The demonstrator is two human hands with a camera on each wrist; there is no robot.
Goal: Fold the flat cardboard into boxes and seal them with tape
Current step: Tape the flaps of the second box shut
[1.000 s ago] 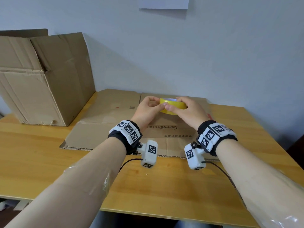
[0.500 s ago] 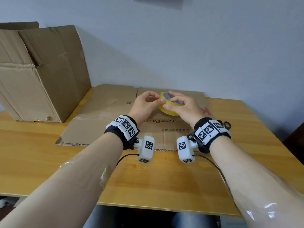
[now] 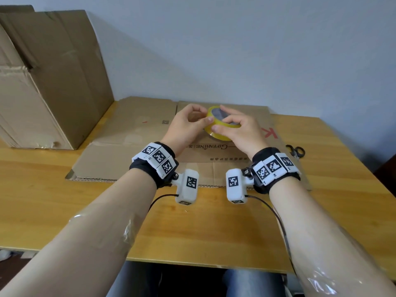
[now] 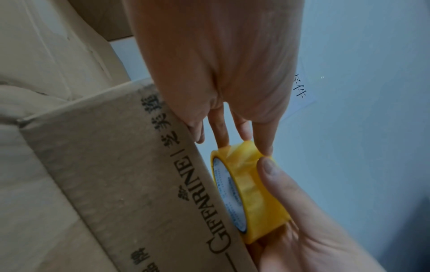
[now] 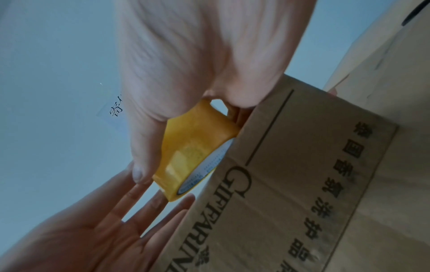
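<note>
The right hand (image 3: 242, 133) grips the yellow tape roll (image 3: 216, 127), thumb on its outer band and fingers curled over the top, holding it just above the flat cardboard (image 3: 128, 133) on the wooden table (image 3: 64, 211). The left hand (image 3: 184, 127) touches the roll's near side with thumb and fingertips, pinching at its surface. A folded box (image 3: 53, 82) stands at the table's left, and scissors (image 3: 296, 151) lie by the cardboard's right edge.

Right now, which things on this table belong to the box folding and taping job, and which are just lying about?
Part of the job:
- yellow tape roll, held by the left hand and right hand
- flat cardboard
- scissors, probably for cutting tape

Just there:
- large standing box
- paper on the wall
</note>
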